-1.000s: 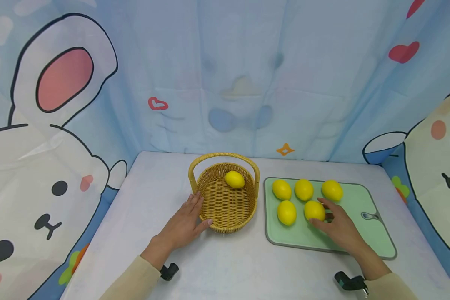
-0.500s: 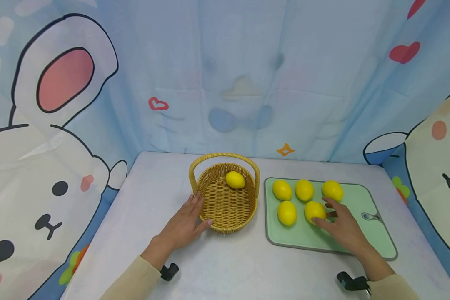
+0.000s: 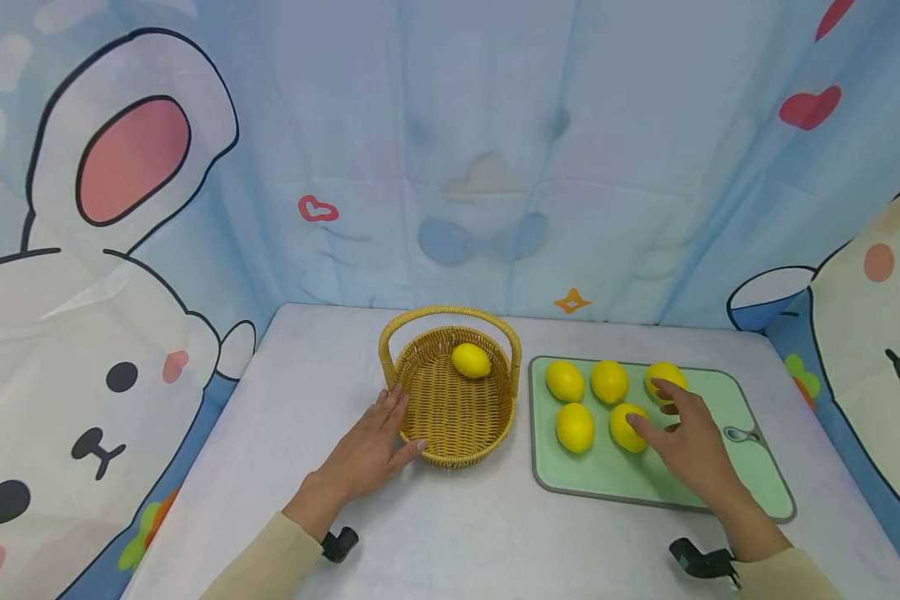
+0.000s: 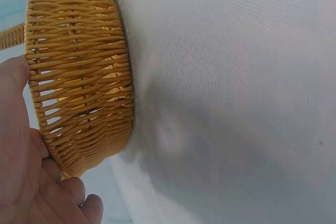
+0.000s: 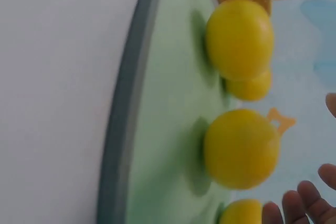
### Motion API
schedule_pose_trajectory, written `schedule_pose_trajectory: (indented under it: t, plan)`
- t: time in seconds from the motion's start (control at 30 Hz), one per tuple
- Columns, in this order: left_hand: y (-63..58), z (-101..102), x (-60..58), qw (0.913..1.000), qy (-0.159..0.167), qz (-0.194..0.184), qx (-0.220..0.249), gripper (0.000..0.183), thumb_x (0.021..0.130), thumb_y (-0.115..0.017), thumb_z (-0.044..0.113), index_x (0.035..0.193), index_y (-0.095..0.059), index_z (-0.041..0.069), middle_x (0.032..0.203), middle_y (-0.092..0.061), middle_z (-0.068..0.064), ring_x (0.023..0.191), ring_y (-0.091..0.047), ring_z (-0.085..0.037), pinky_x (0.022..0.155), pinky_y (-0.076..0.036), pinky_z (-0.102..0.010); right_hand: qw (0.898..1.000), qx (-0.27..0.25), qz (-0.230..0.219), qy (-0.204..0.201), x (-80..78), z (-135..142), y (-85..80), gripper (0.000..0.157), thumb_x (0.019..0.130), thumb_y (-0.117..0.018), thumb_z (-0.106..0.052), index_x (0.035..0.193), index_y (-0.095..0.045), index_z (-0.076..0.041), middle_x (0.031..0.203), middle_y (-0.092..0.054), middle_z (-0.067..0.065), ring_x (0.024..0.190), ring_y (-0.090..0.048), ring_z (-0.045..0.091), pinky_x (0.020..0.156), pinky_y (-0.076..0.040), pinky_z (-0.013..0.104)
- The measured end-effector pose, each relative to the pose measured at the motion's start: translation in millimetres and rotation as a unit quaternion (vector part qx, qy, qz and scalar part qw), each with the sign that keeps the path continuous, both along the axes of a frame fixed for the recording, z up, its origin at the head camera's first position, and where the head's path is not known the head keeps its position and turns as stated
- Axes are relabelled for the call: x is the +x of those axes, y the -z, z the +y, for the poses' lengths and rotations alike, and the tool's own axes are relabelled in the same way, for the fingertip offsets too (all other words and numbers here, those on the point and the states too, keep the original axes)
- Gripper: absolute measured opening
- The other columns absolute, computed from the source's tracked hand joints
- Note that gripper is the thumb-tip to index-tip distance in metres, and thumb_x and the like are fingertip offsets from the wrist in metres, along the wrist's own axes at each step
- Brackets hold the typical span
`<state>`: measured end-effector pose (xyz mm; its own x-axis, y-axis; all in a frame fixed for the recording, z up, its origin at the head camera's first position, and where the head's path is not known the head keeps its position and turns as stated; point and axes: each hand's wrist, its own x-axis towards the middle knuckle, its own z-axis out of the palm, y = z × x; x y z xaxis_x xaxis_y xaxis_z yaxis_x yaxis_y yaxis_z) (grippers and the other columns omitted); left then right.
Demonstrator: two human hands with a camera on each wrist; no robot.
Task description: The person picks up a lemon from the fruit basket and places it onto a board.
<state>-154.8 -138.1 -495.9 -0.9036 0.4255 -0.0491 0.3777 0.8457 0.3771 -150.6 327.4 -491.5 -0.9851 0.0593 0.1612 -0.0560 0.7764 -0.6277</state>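
My left hand (image 3: 367, 446) rests on the left rim of a round wicker basket (image 3: 457, 421), its fingers stretched along the edge. The left wrist view shows the thumb and fingertips at the rim of the woven wall (image 4: 84, 77). One lemon (image 3: 471, 361) lies at the back inside the basket. My right hand (image 3: 693, 442) hovers with spread fingers over a green cutting board (image 3: 600, 475), beside the front right lemon (image 3: 626, 428). Its fingertips overlap the back right lemon (image 3: 662, 377) in the head view. In the right wrist view, the fingers (image 5: 310, 203) hold nothing.
Three more lemons sit on the board's left half: back left (image 3: 566, 381), back middle (image 3: 610, 382) and front left (image 3: 575, 427). The basket's tall handle (image 3: 450, 311) arches over it. A patterned blue curtain (image 3: 480, 125) hangs behind the white table (image 3: 495, 542).
My right hand has drawn away from the front right lemon, up and slightly to the right, its fingers spreading. The left hand, basket and lemons have stayed put.
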Motion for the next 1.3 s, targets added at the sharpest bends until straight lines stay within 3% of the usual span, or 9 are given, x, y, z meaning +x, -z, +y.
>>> schedule_pose_trajectory:
  t: [0.1,0.2,0.37,0.5,0.6,0.77,0.87,1.07,1.3]
  plan:
    - [0.2,-0.2,0.2,1.0,-0.001,-0.001,0.001,0.087,0.109,-0.045,0.062,0.168,-0.022,0.003,0.178,-0.01,-0.012,0.164,-0.012,-0.034,0.133,-0.022,-0.049,0.999,-0.019,0.047,0.005,2.0,-14.3,-10.3,0.066,0.101,-0.073,-0.029,0.153,-0.046,0.003,0.141,-0.051,0.027,0.119,-0.052,0.042,0.082,-0.044,0.018]
    - [-0.2,-0.3,0.3,1.0,-0.002,-0.003,0.001,0.087,0.109,-0.044,0.062,0.168,-0.022,0.003,0.178,-0.01,-0.012,0.164,-0.012,-0.033,0.133,-0.022,-0.049,0.995,-0.044,0.085,0.001,4.5,-35.1,-21.4,0.062,0.1,-0.074,-0.02,0.152,-0.047,-0.001,0.139,-0.052,0.024,0.119,-0.052,0.038,0.085,-0.041,0.012]
    - [-0.9,-0.3,0.5,1.0,-0.003,-0.005,0.002,0.088,0.109,-0.043,0.063,0.168,-0.021,0.003,0.178,-0.009,-0.012,0.164,-0.012,-0.033,0.133,-0.021,-0.049,0.987,-0.084,0.132,-0.045,4.6,-76.0,-37.9,0.061,0.095,-0.075,-0.008,0.15,-0.049,-0.004,0.138,-0.054,0.019,0.118,-0.055,0.033,0.093,-0.04,0.006]
    - [1.3,-0.4,-1.1,1.0,-0.002,-0.003,-0.001,0.088,0.109,-0.042,0.064,0.168,-0.021,0.003,0.178,-0.009,-0.011,0.165,-0.012,-0.033,0.133,-0.021,-0.049,0.977,-0.112,0.152,-0.098,3.2,-110.2,-45.7,0.06,0.091,-0.078,-0.002,0.146,-0.053,-0.006,0.139,-0.056,0.013,0.118,-0.056,0.026,0.097,-0.044,0.005]
    - [2.8,-0.1,-1.9,1.0,-0.001,-0.001,-0.003,0.089,0.108,-0.041,0.065,0.168,-0.021,0.002,0.178,-0.008,-0.011,0.164,-0.012,-0.034,0.132,-0.022,-0.049,0.969,-0.121,0.158,-0.145,1.4,-134.5,-45.9,0.059,0.09,-0.079,0.0,0.144,-0.056,-0.01,0.14,-0.058,0.009,0.119,-0.056,0.019,0.098,-0.05,0.013]
    - [2.8,0.1,-1.8,1.0,-0.001,0.0,-0.003,0.089,0.108,-0.041,0.065,0.168,-0.021,0.003,0.178,-0.008,-0.011,0.164,-0.012,-0.034,0.132,-0.022,-0.049,0.96,-0.122,0.13,-0.214,-5.4,-171.3,-42.0,0.059,0.093,-0.079,-0.006,0.146,-0.054,-0.014,0.144,-0.056,0.006,0.122,-0.055,0.016,0.099,-0.057,0.034]
    - [1.9,-0.1,-1.9,1.0,-0.002,0.0,-0.006,0.089,0.108,-0.041,0.065,0.168,-0.021,0.003,0.178,-0.009,-0.011,0.164,-0.013,-0.034,0.132,-0.023,-0.049,0.958,-0.133,0.1,-0.235,-19.3,-190.0,-38.4,0.061,0.095,-0.078,-0.011,0.149,-0.051,-0.014,0.148,-0.053,0.008,0.127,-0.057,0.027,0.101,-0.056,0.043]
    - [0.8,0.5,-1.5,1.0,-0.003,-0.005,-0.004,0.088,0.108,-0.043,0.064,0.168,-0.021,0.003,0.178,-0.009,-0.01,0.164,-0.013,-0.034,0.132,-0.024,-0.051,0.966,-0.118,0.038,-0.226,-57.9,-217.6,-25.9,0.065,0.099,-0.075,-0.018,0.156,-0.046,-0.013,0.161,-0.043,0.015,0.145,-0.047,0.042,0.113,-0.048,0.061]
    - [2.6,-0.6,-1.8,1.0,-0.004,-0.008,-0.004,0.09,0.108,-0.04,0.067,0.168,-0.021,0.004,0.179,-0.008,-0.01,0.165,-0.01,-0.03,0.132,-0.023,-0.05,0.977,-0.101,-0.024,-0.188,-90.3,-232.5,-10.4,0.068,0.1,-0.073,-0.025,0.16,-0.042,-0.019,0.169,-0.033,0.013,0.155,-0.033,0.039,0.121,-0.039,0.064]
